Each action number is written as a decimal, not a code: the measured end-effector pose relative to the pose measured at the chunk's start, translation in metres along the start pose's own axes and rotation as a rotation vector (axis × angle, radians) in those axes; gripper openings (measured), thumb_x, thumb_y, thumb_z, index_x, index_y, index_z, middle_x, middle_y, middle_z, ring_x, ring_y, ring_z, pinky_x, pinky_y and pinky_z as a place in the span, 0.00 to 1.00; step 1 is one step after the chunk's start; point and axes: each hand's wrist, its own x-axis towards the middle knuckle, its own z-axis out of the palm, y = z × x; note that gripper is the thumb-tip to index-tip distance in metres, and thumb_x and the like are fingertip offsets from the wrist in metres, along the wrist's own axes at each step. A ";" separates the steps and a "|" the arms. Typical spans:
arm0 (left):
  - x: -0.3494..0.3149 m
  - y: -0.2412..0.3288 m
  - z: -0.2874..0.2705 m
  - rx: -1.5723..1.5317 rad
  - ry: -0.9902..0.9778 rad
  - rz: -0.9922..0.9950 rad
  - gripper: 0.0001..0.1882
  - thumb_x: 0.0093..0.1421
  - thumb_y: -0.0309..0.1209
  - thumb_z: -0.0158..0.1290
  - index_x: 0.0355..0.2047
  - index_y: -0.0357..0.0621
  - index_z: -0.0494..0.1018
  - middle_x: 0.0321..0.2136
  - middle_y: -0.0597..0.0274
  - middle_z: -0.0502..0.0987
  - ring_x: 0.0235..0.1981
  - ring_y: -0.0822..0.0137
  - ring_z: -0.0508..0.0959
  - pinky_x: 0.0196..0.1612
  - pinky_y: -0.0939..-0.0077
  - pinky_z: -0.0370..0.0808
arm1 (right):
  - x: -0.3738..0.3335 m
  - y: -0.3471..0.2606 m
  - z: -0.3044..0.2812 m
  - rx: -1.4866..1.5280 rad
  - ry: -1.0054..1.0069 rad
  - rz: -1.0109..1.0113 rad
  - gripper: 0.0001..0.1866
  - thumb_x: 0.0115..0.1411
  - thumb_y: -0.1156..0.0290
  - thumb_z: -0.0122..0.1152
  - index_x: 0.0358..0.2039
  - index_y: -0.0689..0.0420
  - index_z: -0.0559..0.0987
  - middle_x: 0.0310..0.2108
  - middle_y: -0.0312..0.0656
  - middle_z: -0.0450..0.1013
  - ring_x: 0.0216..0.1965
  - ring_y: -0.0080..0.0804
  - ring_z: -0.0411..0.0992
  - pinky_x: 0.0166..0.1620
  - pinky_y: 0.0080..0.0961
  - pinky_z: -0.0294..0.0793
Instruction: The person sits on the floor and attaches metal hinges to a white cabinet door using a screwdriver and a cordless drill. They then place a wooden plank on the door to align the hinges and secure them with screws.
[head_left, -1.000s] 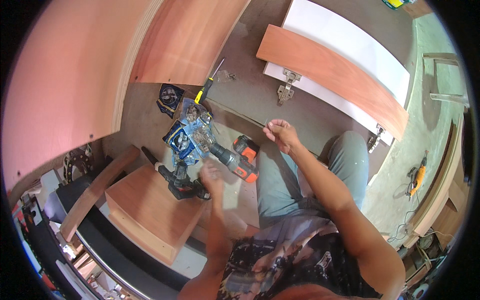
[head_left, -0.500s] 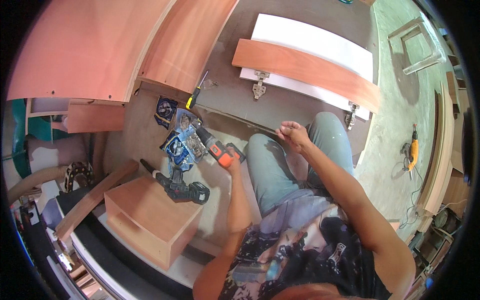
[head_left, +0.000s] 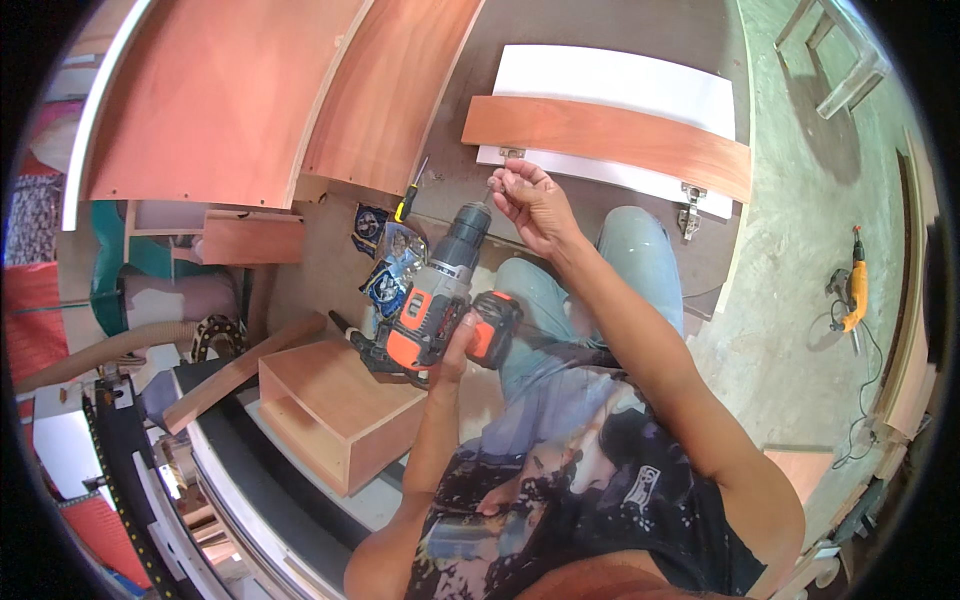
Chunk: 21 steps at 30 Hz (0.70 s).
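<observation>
Steadying the drill in our wrapped left grip, we should centre our pinched right grip, contents unclear.

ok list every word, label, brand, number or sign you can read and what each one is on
No text clear enough to quote.
Shirt: a small white mark on the front, too small to read.
Drill in the left hand: any marks on its casing are too small to read.
Blue packets: any print is too blurred to read.
</observation>
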 end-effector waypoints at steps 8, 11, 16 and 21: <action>-0.045 0.011 0.048 0.051 -0.049 0.102 0.21 0.57 0.25 0.53 0.51 0.32 0.70 0.41 0.54 0.77 0.31 0.71 0.77 0.39 0.72 0.76 | -0.039 -0.041 -0.005 0.151 -0.188 -0.117 0.14 0.61 0.76 0.62 0.46 0.58 0.71 0.39 0.42 0.77 0.38 0.28 0.77 0.39 0.21 0.80; -0.046 0.006 0.048 0.034 -0.043 0.078 0.20 0.56 0.25 0.53 0.50 0.32 0.70 0.41 0.53 0.77 0.31 0.71 0.77 0.39 0.71 0.76 | -0.052 -0.050 -0.006 0.071 -0.139 -0.156 0.14 0.61 0.76 0.62 0.46 0.58 0.71 0.40 0.42 0.77 0.38 0.28 0.77 0.40 0.21 0.79; -0.054 0.020 0.044 0.022 -0.044 0.057 0.18 0.56 0.26 0.54 0.48 0.34 0.71 0.43 0.54 0.77 0.34 0.70 0.77 0.42 0.70 0.76 | -0.065 -0.052 -0.005 -0.187 -0.196 -0.219 0.15 0.61 0.77 0.61 0.49 0.59 0.73 0.42 0.45 0.78 0.40 0.28 0.78 0.39 0.23 0.78; -0.063 0.001 0.016 0.159 -0.099 0.014 0.17 0.56 0.28 0.55 0.47 0.37 0.72 0.40 0.57 0.77 0.35 0.69 0.77 0.43 0.69 0.75 | -0.073 -0.057 0.004 -0.618 -0.230 -0.257 0.17 0.62 0.77 0.60 0.51 0.60 0.72 0.39 0.45 0.79 0.40 0.28 0.78 0.39 0.24 0.77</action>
